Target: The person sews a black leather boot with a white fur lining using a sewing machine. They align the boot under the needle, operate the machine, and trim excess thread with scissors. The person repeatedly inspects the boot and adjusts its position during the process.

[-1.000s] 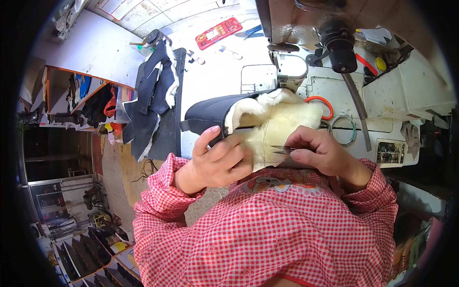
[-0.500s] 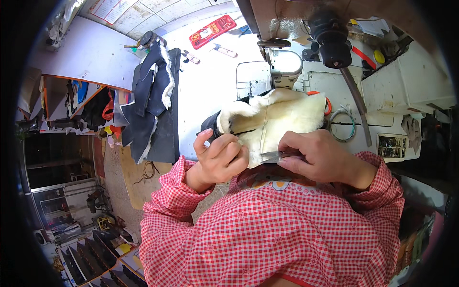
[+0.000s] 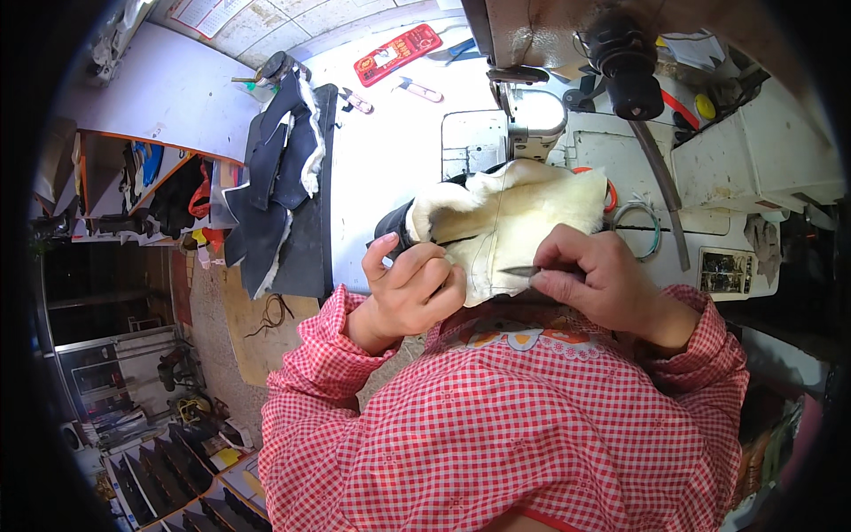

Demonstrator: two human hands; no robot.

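Note:
A cream fleece piece [image 3: 532,217] with black outer material lies before me, its furry side up, partly under the sewing machine's head. My left hand [image 3: 415,282] is closed on its near left edge, index finger raised beside a rolled black part [image 3: 394,232]. A thin dark thread runs across the fleece. My right hand [image 3: 581,279] is closed round small metal thread snips [image 3: 518,270], most of them hidden in the fingers. Their dark pointed tip points left, over the near edge of the fleece.
The sewing machine [image 3: 536,120] stands behind the fleece. Black fleece-lined pieces [image 3: 288,168] lie on a dark board [image 3: 310,266] at left. A red tin [image 3: 397,55] and pink-handled snips [image 3: 420,89] lie farther back. Orange scissor handles [image 3: 612,193] show at right, beside coiled wire [image 3: 640,217].
My right hand with the snips has moved slightly up and right, off the fleece's near left corner. My left hand keeps its hold, almost unmoved.

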